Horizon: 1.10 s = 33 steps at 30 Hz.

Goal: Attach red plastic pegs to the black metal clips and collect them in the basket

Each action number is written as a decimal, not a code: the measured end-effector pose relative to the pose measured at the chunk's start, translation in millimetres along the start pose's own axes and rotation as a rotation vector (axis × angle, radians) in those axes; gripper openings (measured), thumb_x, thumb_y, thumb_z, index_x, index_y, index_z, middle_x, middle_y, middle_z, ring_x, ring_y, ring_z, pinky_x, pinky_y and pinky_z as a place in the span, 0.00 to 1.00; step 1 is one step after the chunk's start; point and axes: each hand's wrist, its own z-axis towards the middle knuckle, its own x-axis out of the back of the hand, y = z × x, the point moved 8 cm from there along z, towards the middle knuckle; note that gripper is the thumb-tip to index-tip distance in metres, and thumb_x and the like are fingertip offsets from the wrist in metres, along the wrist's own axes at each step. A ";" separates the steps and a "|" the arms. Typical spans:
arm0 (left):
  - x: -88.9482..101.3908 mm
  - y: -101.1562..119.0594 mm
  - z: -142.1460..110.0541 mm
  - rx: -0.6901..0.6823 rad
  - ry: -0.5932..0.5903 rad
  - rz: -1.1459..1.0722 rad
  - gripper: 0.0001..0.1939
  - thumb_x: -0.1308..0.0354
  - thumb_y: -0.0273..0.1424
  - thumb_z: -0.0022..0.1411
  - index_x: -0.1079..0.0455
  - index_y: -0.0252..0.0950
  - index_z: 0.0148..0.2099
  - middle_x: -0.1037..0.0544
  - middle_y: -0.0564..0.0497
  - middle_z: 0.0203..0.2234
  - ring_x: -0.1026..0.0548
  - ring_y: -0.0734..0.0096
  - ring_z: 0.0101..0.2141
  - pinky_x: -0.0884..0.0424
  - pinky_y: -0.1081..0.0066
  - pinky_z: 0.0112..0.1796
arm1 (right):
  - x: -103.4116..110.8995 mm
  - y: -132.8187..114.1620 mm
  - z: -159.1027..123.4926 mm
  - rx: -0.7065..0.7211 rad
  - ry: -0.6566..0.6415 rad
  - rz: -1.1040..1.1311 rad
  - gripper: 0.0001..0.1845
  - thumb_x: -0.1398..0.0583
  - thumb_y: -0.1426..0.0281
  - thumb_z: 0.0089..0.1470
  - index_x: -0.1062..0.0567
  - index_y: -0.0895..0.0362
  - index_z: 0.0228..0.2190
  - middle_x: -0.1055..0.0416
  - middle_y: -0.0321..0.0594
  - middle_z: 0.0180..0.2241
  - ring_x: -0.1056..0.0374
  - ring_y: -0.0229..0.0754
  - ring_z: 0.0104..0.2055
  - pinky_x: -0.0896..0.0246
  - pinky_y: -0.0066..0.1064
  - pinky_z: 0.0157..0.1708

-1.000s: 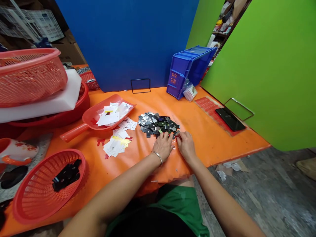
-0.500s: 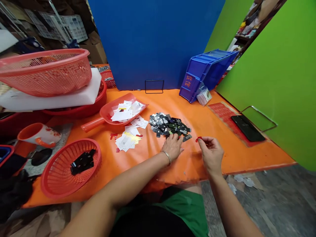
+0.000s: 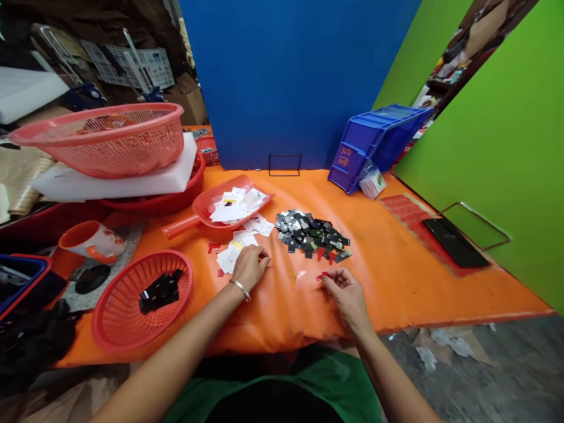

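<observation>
My left hand [image 3: 250,267] is over the right edge of a pile of white paper cards [image 3: 229,258]. Its fingers are curled together, and what they hold, if anything, is hidden. My right hand [image 3: 348,291] pinches a small red piece [image 3: 324,275] between thumb and fingertips, just above the orange tabletop. Beyond both hands lies a heap of small dark and silvery flat pieces [image 3: 308,232], with a few red pieces [image 3: 321,253] at its near edge. More white cards fill a red scoop [image 3: 180,226] behind the pile.
On the left stand a red basket [image 3: 106,317] with black pieces inside, a mug [image 3: 83,238] on its side and a stacked pink basket [image 3: 132,147]. A blue bin [image 3: 352,153] leans at the back right. A black phone [image 3: 456,242] lies on the right.
My left hand has left the heap of dark pieces and moved left to the white cards. My right hand has come left and nearer, still pinching the red piece. The view has shifted slightly.
</observation>
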 end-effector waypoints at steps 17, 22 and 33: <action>-55.9 42.4 59.7 0.121 -0.021 0.080 0.12 0.39 0.33 0.53 0.30 0.33 0.40 0.26 0.40 0.40 0.30 0.58 0.44 0.36 0.66 0.42 | -13.6 20.5 -3.5 0.023 -0.021 -0.031 0.14 0.35 0.61 0.42 0.33 0.54 0.27 0.31 0.36 0.25 0.31 0.42 0.29 0.36 0.31 0.26; -40.9 36.2 44.4 0.131 -0.065 0.071 0.03 0.45 0.29 0.57 0.31 0.38 0.36 0.24 0.46 0.33 0.27 0.62 0.37 0.35 0.68 0.35 | -13.5 20.8 -4.2 0.023 -0.030 -0.005 0.13 0.35 0.62 0.44 0.32 0.54 0.27 0.30 0.36 0.26 0.30 0.43 0.30 0.36 0.32 0.28; -16.9 7.4 -51.1 -0.002 -0.100 -0.144 0.03 0.45 0.25 0.57 0.37 0.36 0.33 0.28 0.51 0.30 0.29 0.68 0.33 0.36 0.71 0.34 | -13.2 13.1 -7.5 0.000 -0.019 0.002 0.14 0.34 0.61 0.42 0.31 0.56 0.26 0.29 0.36 0.25 0.31 0.40 0.28 0.38 0.28 0.24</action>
